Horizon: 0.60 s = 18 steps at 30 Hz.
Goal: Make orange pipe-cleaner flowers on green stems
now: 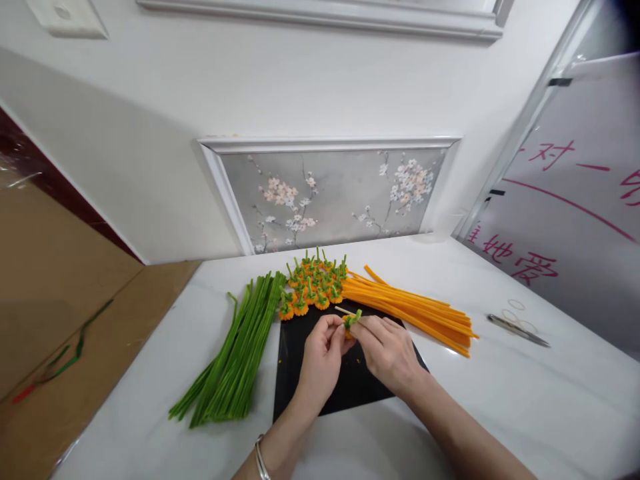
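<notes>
Over a black mat (320, 393), my left hand (323, 357) pinches a small orange pipe-cleaner pumpkin (349, 328) with a green stem on top. My right hand (390, 350) closes its fingertips on the same pumpkin, by the green stem. Most of the pumpkin is hidden behind the fingers. A thin pale stick (345, 311) shows just behind it; I cannot tell whether the right hand grips it. Beyond the hands, several finished-looking orange pumpkins with green stems (322, 303) stand close together at the mat's far edge.
A bundle of green pipe cleaners (240, 360) lies to the left, and a bundle of orange ones (410, 307) to the right. Farther right are pointed metal tweezers or scissors (517, 330) and thin rings (517, 305). A cardboard box (100, 373) borders the white table (500, 393).
</notes>
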Each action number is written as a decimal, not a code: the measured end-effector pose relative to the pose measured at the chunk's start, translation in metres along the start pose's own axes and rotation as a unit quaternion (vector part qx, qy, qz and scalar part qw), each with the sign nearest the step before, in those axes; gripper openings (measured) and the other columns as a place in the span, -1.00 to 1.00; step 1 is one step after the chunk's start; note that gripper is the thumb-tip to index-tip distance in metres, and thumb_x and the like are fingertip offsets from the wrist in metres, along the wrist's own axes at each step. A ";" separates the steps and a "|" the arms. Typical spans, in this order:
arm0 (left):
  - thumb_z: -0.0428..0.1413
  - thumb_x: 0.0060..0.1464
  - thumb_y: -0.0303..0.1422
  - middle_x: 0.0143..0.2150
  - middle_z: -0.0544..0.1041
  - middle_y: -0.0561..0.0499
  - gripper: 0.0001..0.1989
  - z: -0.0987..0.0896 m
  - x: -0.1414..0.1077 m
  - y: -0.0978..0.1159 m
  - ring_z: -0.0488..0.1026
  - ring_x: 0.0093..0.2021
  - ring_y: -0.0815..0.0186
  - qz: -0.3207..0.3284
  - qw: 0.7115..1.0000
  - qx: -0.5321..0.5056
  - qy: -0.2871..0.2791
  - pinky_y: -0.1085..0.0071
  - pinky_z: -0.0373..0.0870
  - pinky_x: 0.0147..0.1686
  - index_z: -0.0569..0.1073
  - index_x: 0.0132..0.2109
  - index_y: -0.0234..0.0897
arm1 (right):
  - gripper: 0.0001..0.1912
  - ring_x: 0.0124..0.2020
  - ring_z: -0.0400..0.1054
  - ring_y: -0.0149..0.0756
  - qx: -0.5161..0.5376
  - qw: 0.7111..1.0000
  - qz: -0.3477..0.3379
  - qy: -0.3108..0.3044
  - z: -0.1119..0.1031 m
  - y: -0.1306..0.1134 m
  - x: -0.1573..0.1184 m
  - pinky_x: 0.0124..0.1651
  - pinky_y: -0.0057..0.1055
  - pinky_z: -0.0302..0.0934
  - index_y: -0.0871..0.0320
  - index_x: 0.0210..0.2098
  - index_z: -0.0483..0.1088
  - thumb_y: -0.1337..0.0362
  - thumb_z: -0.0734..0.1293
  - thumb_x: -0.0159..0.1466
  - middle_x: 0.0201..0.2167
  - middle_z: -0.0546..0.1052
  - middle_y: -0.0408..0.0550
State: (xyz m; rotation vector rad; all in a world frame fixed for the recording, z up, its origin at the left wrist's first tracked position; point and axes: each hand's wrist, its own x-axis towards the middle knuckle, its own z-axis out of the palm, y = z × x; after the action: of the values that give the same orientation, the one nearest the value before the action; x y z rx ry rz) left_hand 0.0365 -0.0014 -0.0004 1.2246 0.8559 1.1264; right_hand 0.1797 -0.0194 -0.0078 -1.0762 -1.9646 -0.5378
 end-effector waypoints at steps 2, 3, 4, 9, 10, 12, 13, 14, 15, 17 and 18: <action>0.13 0.10 -0.23 -0.36 0.49 0.08 -0.80 0.001 0.000 0.001 0.50 -0.28 0.37 -0.004 1.000 -0.004 -0.001 0.35 0.52 -0.12 0.36 -0.27 -0.28 | -0.79 -0.40 0.38 -0.33 -0.004 1.000 0.002 -0.002 0.001 -0.001 0.000 -0.34 -0.39 0.15 0.20 -0.23 0.42 0.47 0.16 0.34 -0.38 0.54 -0.02; 0.14 0.10 -0.23 -0.36 0.49 0.09 -0.80 0.001 0.000 0.002 0.50 -0.28 0.37 -0.005 1.000 -0.006 -0.001 0.35 0.52 -0.12 0.36 -0.27 -0.29 | -0.79 -0.40 0.38 -0.33 -0.003 1.000 0.003 0.000 0.002 -0.001 0.000 -0.34 -0.39 0.15 0.20 -0.23 0.42 0.47 0.16 0.34 -0.38 0.54 -0.02; 0.14 0.09 -0.23 -0.37 0.49 0.09 -0.79 0.001 -0.001 0.002 0.50 -0.28 0.38 -0.007 1.000 -0.006 -0.001 0.35 0.52 -0.11 0.37 -0.27 -0.29 | -0.78 -0.39 0.39 -0.32 0.001 1.000 0.005 0.003 0.002 -0.001 0.000 -0.33 -0.39 0.16 0.20 -0.22 0.42 0.47 0.15 0.33 -0.37 0.54 -0.01; 0.12 0.13 -0.22 -0.33 0.50 0.08 -0.79 -0.001 -0.002 0.006 0.50 -0.26 0.39 -0.007 1.000 -0.006 -0.008 0.35 0.51 -0.09 0.36 -0.25 -0.28 | -0.83 -0.28 0.42 -0.31 0.127 0.991 0.048 0.012 -0.006 0.008 0.000 -0.23 -0.38 0.27 0.15 -0.19 0.41 0.43 0.20 0.33 -0.29 0.54 0.00; 0.11 0.14 -0.22 -0.31 0.50 0.07 -0.80 -0.002 -0.001 0.006 0.50 -0.25 0.39 -0.006 1.000 -0.006 -0.012 0.34 0.51 -0.09 0.36 -0.24 -0.27 | -0.85 -0.26 0.43 -0.31 0.162 0.984 0.077 0.016 -0.008 0.011 0.000 -0.22 -0.38 0.29 0.14 -0.18 0.41 0.40 0.22 0.33 -0.28 0.54 -0.01; 0.09 0.16 -0.23 -0.26 0.50 0.05 -0.81 -0.005 0.000 0.004 0.50 -0.21 0.37 0.000 1.000 -0.001 -0.018 0.32 0.52 -0.09 0.36 -0.22 -0.26 | -0.86 -0.28 0.43 -0.31 0.214 0.964 0.156 0.034 -0.011 0.018 0.000 -0.22 -0.39 0.31 0.12 -0.20 0.41 0.37 0.22 0.33 -0.31 0.53 -0.04; 0.08 0.17 -0.23 -0.25 0.48 0.06 -0.82 -0.006 0.001 0.003 0.50 -0.21 0.36 0.005 1.000 0.006 -0.021 0.30 0.52 -0.10 0.35 -0.21 -0.26 | -0.86 -0.30 0.43 -0.32 0.230 0.953 0.192 0.041 -0.012 0.021 0.000 -0.23 -0.40 0.32 0.11 -0.22 0.42 0.36 0.22 0.33 -0.34 0.53 -0.06; 0.07 0.18 -0.23 -0.25 0.46 0.06 -0.83 -0.008 0.001 0.002 0.50 -0.21 0.35 0.012 0.999 0.017 -0.024 0.30 0.53 -0.12 0.35 -0.20 -0.25 | -0.86 -0.33 0.43 -0.33 0.242 0.944 0.220 0.040 -0.012 0.022 0.000 -0.25 -0.40 0.32 0.11 -0.24 0.42 0.36 0.22 0.33 -0.36 0.52 -0.08; 0.05 0.19 -0.24 -0.26 0.45 0.07 -0.84 -0.009 0.002 0.001 0.50 -0.22 0.35 0.022 0.999 0.038 -0.030 0.30 0.54 -0.14 0.35 -0.19 -0.24 | -0.86 -0.34 0.43 -0.33 0.250 0.939 0.234 0.031 -0.012 0.023 0.001 -0.26 -0.41 0.33 0.10 -0.26 0.43 0.35 0.22 0.33 -0.37 0.52 -0.10; 0.01 0.22 -0.25 -0.27 0.44 0.06 -0.85 -0.012 0.002 -0.002 0.50 -0.25 0.35 0.052 0.991 0.109 -0.049 0.31 0.55 -0.19 0.36 -0.17 -0.23 | -0.86 -0.34 0.42 -0.33 0.267 0.935 0.233 0.001 -0.011 0.023 0.001 -0.26 -0.41 0.33 0.09 -0.25 0.44 0.36 0.24 0.31 -0.36 0.52 -0.10; -0.01 0.23 -0.27 -0.27 0.44 0.05 -0.85 -0.013 0.003 -0.003 0.50 -0.28 0.35 0.070 0.984 0.154 -0.058 0.33 0.55 -0.22 0.36 -0.17 -0.23 | -0.86 -0.32 0.43 -0.32 0.274 0.935 0.223 -0.012 -0.010 0.022 0.001 -0.24 -0.40 0.33 0.09 -0.25 0.44 0.37 0.24 0.31 -0.35 0.52 -0.09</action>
State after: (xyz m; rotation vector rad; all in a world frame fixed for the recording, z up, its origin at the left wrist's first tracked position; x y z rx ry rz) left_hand 0.0256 0.0046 -0.0055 1.6113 0.8869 1.0468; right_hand 0.2023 -0.0136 -0.0014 -1.1060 -1.6600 0.2621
